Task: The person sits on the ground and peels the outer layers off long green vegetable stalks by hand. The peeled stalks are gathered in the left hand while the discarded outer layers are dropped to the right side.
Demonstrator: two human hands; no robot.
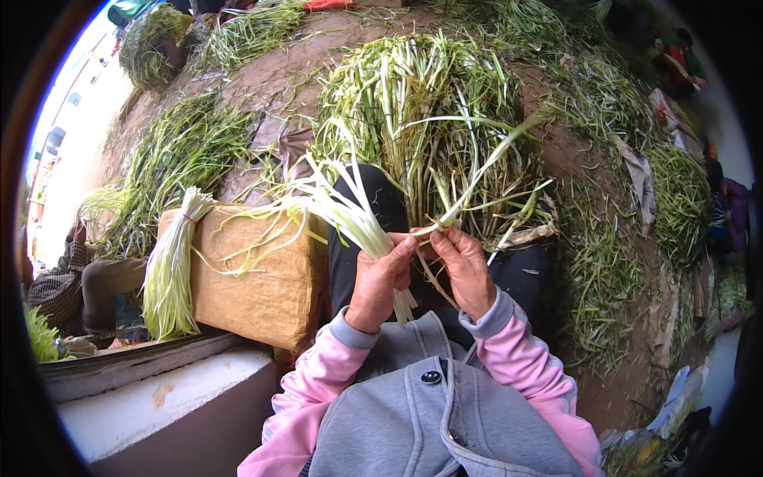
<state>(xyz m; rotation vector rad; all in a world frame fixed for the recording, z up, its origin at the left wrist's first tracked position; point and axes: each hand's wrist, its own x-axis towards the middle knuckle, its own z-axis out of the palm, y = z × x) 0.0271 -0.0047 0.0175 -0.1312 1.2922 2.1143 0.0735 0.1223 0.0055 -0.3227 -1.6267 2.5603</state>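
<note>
In my left hand [381,274] is a bunch of pale, peeled stalks [351,220], white at the base with yellow-green leaves fanning up and left. My right hand [462,268] pinches a single green-white stalk [471,197] near its lower end. That stalk's end reaches across to my left thumb and fingertips, so the hands nearly touch. A thin strip hangs below the right fingers. Just beyond my knees stands a large heap of unpeeled leafy stalks [417,119], bases toward me.
At my left, a tied bundle of pale stalks [176,262] lies on a tan wrapped block [256,280]. A white ledge [173,387] runs below it. Green leaf piles [179,149] and trimmings [608,268] cover the ground. Another person [65,286] sits at far left; others appear at far right.
</note>
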